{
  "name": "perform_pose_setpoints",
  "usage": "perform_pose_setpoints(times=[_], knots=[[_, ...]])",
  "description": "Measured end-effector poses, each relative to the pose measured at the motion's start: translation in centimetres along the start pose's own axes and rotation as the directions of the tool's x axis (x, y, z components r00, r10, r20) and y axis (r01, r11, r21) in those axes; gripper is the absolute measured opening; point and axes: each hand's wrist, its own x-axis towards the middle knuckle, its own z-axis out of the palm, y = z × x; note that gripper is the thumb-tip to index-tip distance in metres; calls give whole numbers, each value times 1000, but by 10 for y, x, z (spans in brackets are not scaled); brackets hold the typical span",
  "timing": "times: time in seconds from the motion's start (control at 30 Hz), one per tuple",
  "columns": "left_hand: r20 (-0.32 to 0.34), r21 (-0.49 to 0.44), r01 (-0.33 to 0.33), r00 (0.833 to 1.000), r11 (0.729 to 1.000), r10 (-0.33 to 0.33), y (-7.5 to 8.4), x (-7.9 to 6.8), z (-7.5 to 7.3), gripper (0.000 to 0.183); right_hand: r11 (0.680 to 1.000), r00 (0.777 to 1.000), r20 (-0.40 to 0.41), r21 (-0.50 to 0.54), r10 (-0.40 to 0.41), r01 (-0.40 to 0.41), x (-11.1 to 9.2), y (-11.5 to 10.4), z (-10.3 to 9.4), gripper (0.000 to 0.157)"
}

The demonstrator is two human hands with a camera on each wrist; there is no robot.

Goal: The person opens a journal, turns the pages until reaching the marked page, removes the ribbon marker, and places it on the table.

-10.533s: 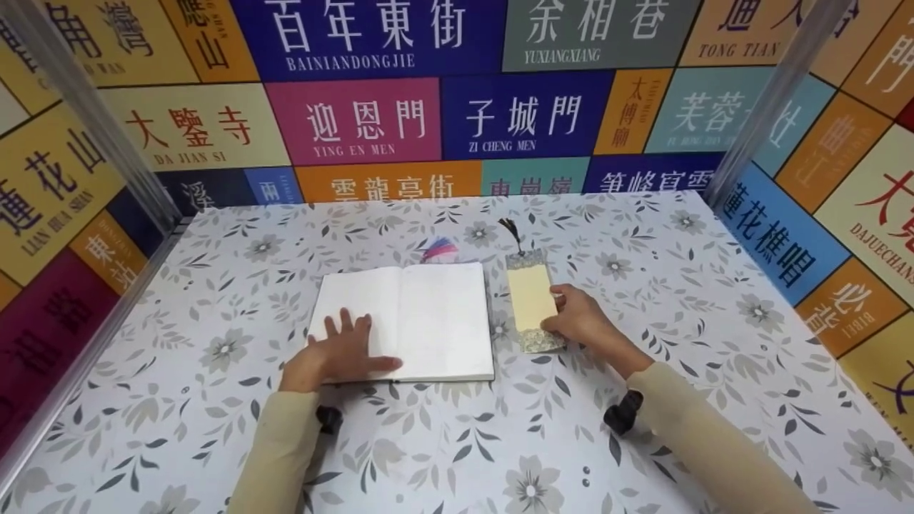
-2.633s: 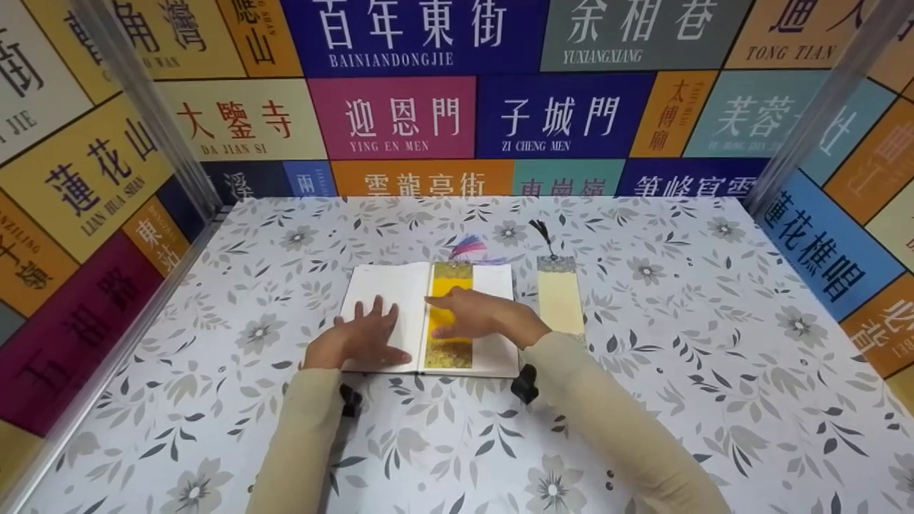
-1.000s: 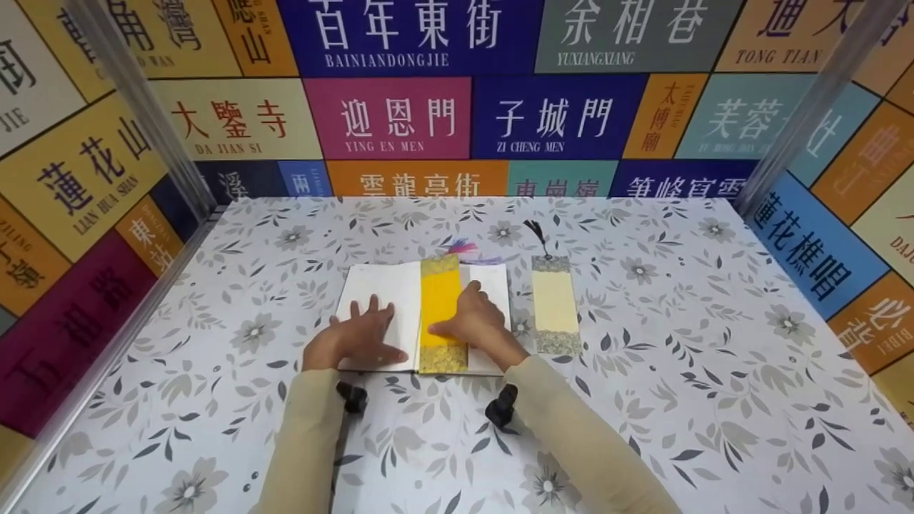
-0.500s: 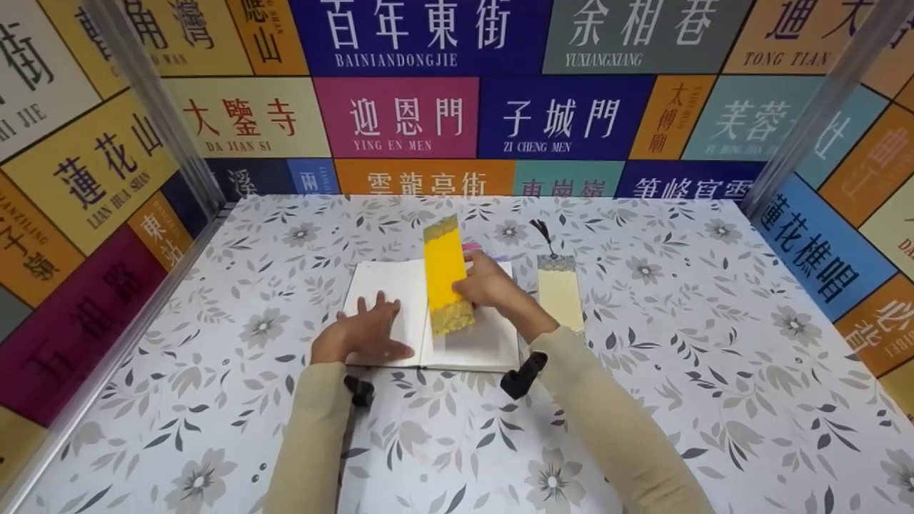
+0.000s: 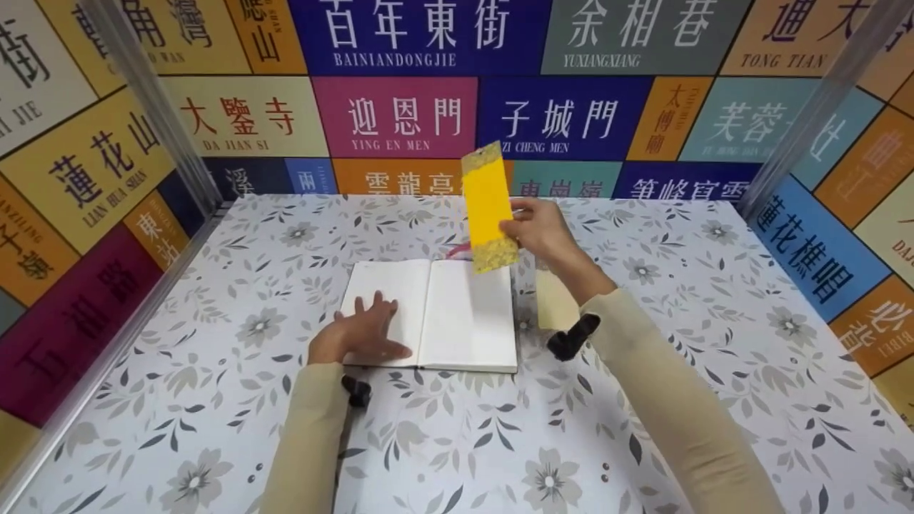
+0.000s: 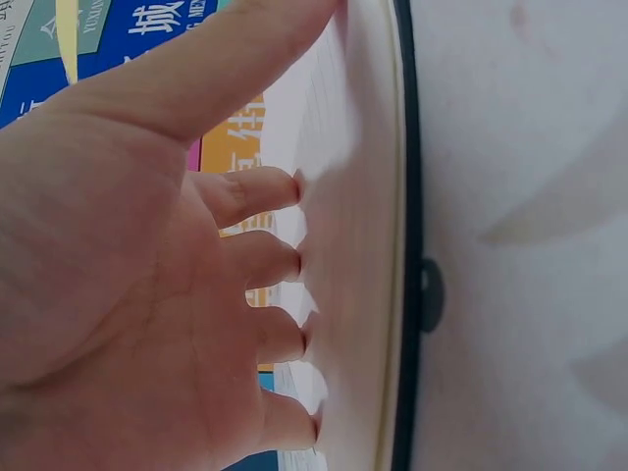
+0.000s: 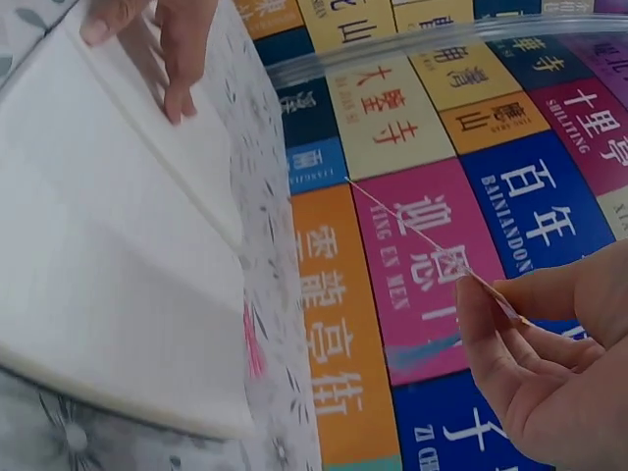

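An open notebook (image 5: 468, 321) with blank white pages lies on the table. My left hand (image 5: 360, 332) presses on its left page with fingers spread; in the left wrist view the fingertips (image 6: 285, 265) touch the paper. My right hand (image 5: 546, 228) holds a yellow bookmark (image 5: 488, 207) with gold patterned ends, raised above the right page's far edge. Thumb and fingers pinch its right side. In the right wrist view the bookmark (image 7: 422, 235) is seen nearly edge-on. A cream bookmark (image 5: 555, 303) lies right of the notebook, partly hidden under my right arm.
A pink tassel (image 5: 457, 250) shows at the notebook's far edge. Behind the flower-patterned tablecloth (image 5: 178, 400) stands a wall of coloured signs (image 5: 393, 118), with clear corner posts (image 5: 157, 107) at the sides.
My right hand has lifted the yellow bookmark off the right page and carried it up, away and slightly right, baring the page. My left hand stays on the left page.
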Motion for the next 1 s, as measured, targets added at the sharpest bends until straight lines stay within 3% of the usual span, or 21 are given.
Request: perform_pose_setpoints(times=[0.17,0.37,0.53,0.7,1.0], knots=[[-1,3,-4,1000,1000,4,-1,0,-2,98,1000,997,-77,-15,20,-21,18,20,-35,48],[-15,6,-19,1000,1000,19,-2,0,0,97,991,987,-97,26,130,-128,31,62,-64,58],[-29,2,-31,999,1000,31,-1,-1,3,96,993,986,-119,16,118,-117,37,86,-83,63],[-24,1,-35,999,999,35,-1,1,4,97,990,979,-151,8,140,-140,35,100,-101,65],[-14,-20,-26,1000,999,26,-1,-1,1,96,989,988,-80,-46,134,-138,16,137,-115,62]])
